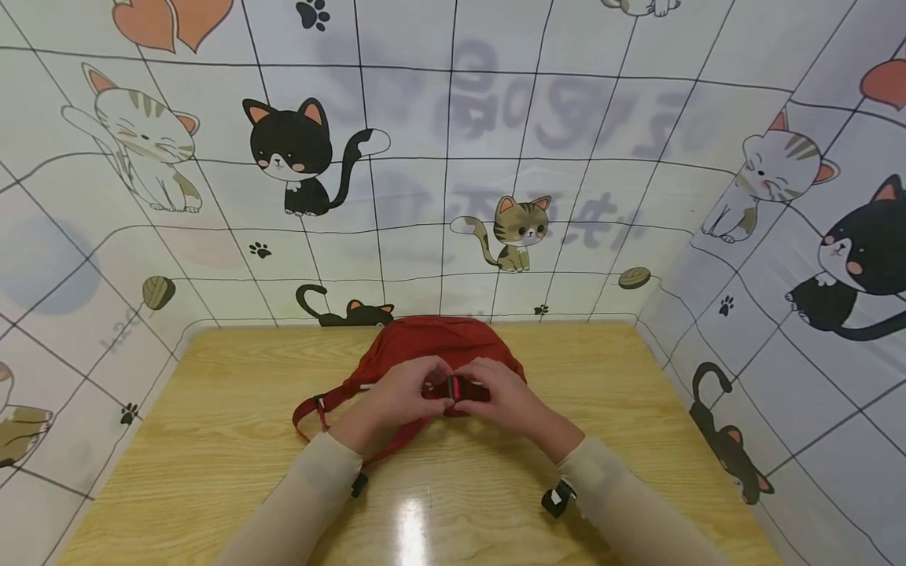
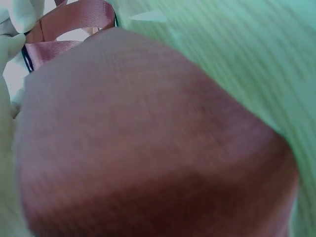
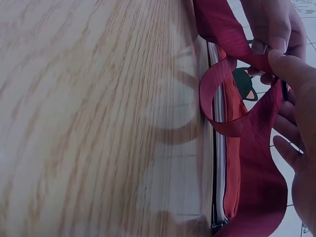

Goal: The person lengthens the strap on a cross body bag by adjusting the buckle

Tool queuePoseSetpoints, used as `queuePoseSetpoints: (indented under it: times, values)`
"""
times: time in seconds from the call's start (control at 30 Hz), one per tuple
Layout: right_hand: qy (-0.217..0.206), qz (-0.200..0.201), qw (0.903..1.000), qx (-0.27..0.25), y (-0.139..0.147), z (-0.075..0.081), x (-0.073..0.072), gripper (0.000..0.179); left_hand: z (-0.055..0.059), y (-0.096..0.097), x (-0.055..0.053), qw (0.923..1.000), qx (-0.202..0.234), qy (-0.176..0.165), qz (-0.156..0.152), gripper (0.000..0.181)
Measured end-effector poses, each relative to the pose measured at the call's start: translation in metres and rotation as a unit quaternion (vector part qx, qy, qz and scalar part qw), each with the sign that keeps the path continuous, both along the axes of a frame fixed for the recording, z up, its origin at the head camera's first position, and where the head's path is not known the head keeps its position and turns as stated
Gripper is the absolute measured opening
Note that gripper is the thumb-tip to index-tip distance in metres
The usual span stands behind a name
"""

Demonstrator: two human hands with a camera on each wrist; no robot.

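A red waist bag (image 1: 442, 338) lies on the wooden table, its white-edged zipper (image 3: 220, 128) visible in the right wrist view. In front of it, my left hand (image 1: 410, 389) and right hand (image 1: 508, 399) face each other, thumbs and fingers pinching the bag's red strap (image 3: 264, 163) around a small dark buckle (image 1: 454, 387). The strap hangs in a loop (image 3: 210, 94) below the fingers. Broad red webbing (image 2: 148, 123) fills most of the left wrist view, with fingertips (image 2: 22, 17) at its upper left corner. Fingers partly cover the buckle.
Another strap loop (image 1: 306, 413) with a dark adjuster trails to the left of the bag. The table (image 1: 602, 377) meets a cat-patterned backdrop (image 1: 410, 181) behind and at both sides. Small dark wrist devices (image 1: 557, 498) hang beneath the sleeves.
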State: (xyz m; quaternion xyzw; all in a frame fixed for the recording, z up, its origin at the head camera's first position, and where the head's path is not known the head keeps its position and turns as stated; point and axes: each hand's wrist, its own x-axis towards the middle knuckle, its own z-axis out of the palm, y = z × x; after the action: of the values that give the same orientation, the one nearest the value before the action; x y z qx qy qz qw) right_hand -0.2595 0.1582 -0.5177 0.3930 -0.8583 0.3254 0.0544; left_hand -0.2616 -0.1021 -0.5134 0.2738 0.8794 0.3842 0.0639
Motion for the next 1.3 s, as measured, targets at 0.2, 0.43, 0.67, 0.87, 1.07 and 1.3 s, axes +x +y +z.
queuePoseSetpoints:
  times: [0.2,0.43,0.67,0.87,1.07,1.3]
  values:
    - [-0.022,-0.012,0.9997,-0.003,0.001,0.0,0.001,0.047,0.0,-0.006,0.004,0.9991,0.008,-0.034,-0.023,0.041]
    - [-0.015,-0.012,0.9997,-0.015,0.003,0.001,0.002,0.05,-0.009,-0.017,0.01,0.9972,0.035,-0.059,-0.028,0.031]
    - [-0.001,-0.008,0.9999,-0.014,0.005,0.003,0.005,0.051,-0.013,-0.025,0.012,0.9974,0.047,-0.051,-0.019,0.023]
    - [-0.009,-0.008,0.9999,-0.01,0.006,0.002,0.005,0.051,-0.01,-0.025,0.01,0.9972,0.055,-0.043,-0.029,0.015]
    - [0.003,0.003,0.9998,-0.017,0.008,0.0,0.003,0.052,-0.007,-0.022,0.009,0.9975,0.056,-0.032,-0.031,0.012]
    - [0.018,0.008,0.9997,-0.012,0.008,-0.001,0.002,0.053,-0.008,-0.016,0.006,0.9979,0.053,-0.017,-0.034,0.01]
